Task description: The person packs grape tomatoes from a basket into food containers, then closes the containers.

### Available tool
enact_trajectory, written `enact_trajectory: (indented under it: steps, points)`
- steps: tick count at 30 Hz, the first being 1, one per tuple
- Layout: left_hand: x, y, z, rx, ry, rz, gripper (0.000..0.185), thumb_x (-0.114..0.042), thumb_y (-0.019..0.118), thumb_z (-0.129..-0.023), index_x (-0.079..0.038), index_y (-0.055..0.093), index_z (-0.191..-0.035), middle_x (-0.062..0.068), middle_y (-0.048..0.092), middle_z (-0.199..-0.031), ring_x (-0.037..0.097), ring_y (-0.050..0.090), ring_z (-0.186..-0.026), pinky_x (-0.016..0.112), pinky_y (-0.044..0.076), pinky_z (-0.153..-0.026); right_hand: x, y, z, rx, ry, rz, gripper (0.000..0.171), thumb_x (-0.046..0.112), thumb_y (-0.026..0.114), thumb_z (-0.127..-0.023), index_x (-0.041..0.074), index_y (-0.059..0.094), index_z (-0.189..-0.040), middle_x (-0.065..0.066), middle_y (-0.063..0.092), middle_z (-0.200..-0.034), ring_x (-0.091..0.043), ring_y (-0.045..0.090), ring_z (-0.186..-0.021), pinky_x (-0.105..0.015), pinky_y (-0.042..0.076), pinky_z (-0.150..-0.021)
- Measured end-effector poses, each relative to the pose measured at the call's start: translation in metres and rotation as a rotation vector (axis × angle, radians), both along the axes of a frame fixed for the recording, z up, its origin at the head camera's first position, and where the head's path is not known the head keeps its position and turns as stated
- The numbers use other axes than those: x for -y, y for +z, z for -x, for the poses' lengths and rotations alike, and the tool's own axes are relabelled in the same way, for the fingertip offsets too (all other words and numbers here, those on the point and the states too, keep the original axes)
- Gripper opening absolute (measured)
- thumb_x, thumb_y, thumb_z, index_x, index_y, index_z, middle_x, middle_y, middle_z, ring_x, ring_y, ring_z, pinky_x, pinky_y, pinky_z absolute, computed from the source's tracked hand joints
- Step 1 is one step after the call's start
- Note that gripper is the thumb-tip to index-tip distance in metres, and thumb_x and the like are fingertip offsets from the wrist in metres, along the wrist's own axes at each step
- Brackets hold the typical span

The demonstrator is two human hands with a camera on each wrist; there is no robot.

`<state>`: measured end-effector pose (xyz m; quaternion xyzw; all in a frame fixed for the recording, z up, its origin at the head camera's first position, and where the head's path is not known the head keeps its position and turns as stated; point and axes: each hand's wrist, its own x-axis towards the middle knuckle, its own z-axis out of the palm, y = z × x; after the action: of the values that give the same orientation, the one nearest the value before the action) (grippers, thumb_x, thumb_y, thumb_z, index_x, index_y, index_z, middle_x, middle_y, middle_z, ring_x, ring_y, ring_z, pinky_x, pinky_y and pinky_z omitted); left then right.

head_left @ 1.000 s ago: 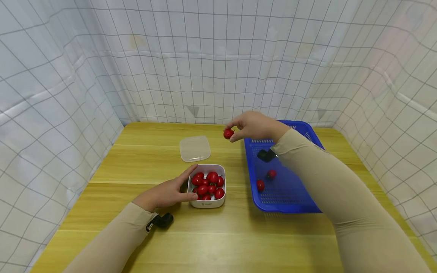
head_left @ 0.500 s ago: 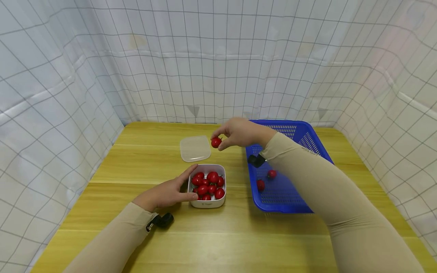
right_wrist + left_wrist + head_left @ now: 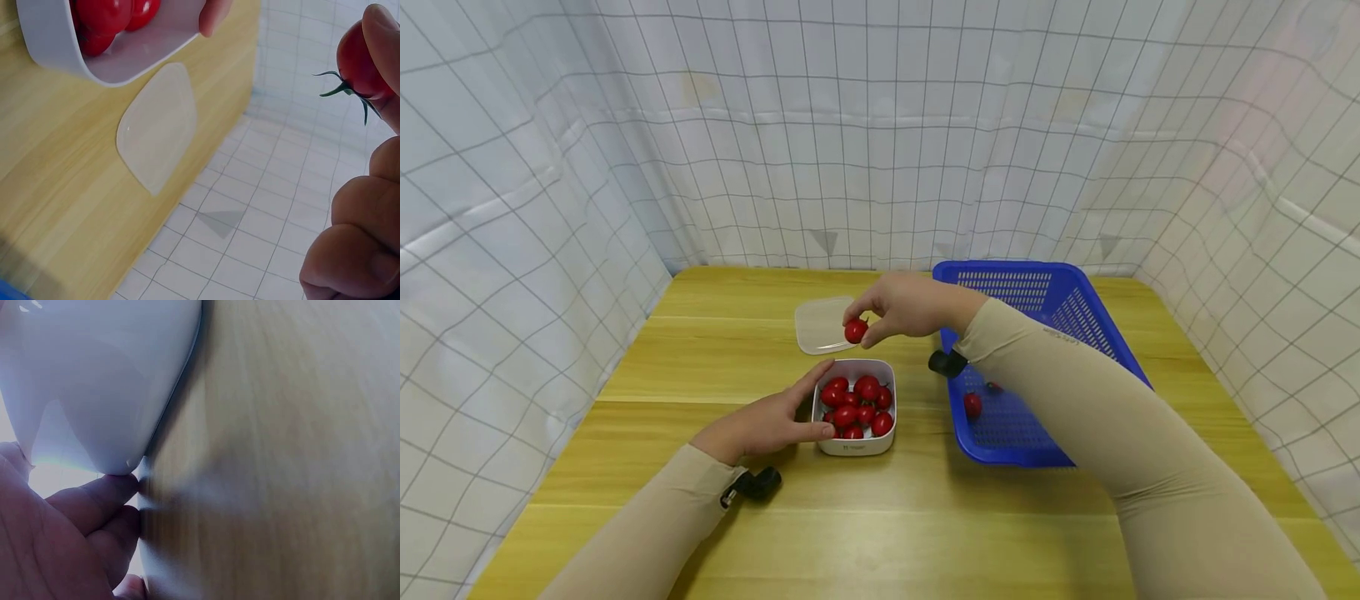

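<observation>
My left grip [image 3: 760, 427] rests on the desk [image 3: 715, 517], touching the left side of the box [image 3: 855, 446]. Tomatoes [image 3: 854, 406] lie in the box. The lid [image 3: 820, 323] lies flat on the desk, just behind the box. My right grip [image 3: 902, 306] holds one tomato [image 3: 855, 331] up over the far edge of the box. The basket [image 3: 1037, 433] sits to the right, with two tomatoes [image 3: 972, 405] in it.
</observation>
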<state>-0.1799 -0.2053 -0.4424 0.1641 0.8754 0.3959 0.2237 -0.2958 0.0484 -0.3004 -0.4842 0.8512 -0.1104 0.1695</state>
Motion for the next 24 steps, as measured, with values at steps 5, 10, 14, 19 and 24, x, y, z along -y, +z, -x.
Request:
enact_trajectory:
  steps: [5,10,14,19,24]
  points:
    - [-0.0001,0.0003,0.0006,-0.007,-0.009,-0.005,0.105,-0.050,0.071,-0.098,-0.027,-0.001,-0.171,0.021,0.014,-0.175,0.050,0.023,-0.158,0.070,0.024,-0.124,0.0040,-0.0010,-0.0017,0.000,0.025,-0.008,0.028,0.034,0.076,-0.098,0.025,0.075,-0.125,0.008,0.055,-0.078,-0.011,0.047,-0.070,-0.027,0.038,-0.065]
    - [-0.0003,-0.0003,0.0015,-0.006,-0.005,-0.001,0.105,-0.051,0.071,-0.098,-0.028,-0.001,-0.171,0.021,0.017,-0.174,0.050,0.026,-0.157,0.070,0.026,-0.123,0.0059,-0.0026,-0.0032,0.030,0.025,-0.003,0.025,0.031,0.077,-0.098,0.024,0.075,-0.122,0.008,0.055,-0.079,-0.011,0.048,-0.070,-0.027,0.039,-0.065]
    - [-0.0003,-0.0008,0.0018,-0.004,-0.002,-0.003,0.105,-0.051,0.072,-0.098,-0.029,0.000,-0.171,0.020,0.018,-0.174,0.050,0.026,-0.157,0.069,0.026,-0.123,0.0069,-0.0024,-0.0046,0.041,0.015,-0.008,0.026,0.031,0.077,-0.098,0.024,0.075,-0.123,0.008,0.060,-0.085,-0.012,0.049,-0.072,-0.027,0.040,-0.066]
    - [0.0001,-0.0009,0.0018,-0.006,-0.003,-0.003,0.105,-0.051,0.072,-0.097,-0.030,0.000,-0.171,0.020,0.019,-0.174,0.049,0.026,-0.157,0.069,0.026,-0.123,0.0077,-0.0013,-0.0061,0.054,0.003,-0.008,0.027,0.030,0.077,-0.098,0.024,0.075,-0.124,0.007,0.061,-0.085,-0.012,0.049,-0.072,-0.027,0.039,-0.066]
    - [-0.0001,-0.0010,0.0017,-0.005,-0.003,-0.005,0.105,-0.050,0.072,-0.097,-0.031,0.000,-0.171,0.020,0.018,-0.175,0.050,0.025,-0.157,0.070,0.026,-0.124,0.0080,-0.0008,-0.0067,0.059,0.004,-0.004,0.028,0.029,0.079,-0.097,0.024,0.075,-0.125,0.007,0.063,-0.087,-0.012,0.049,-0.074,-0.027,0.039,-0.066]
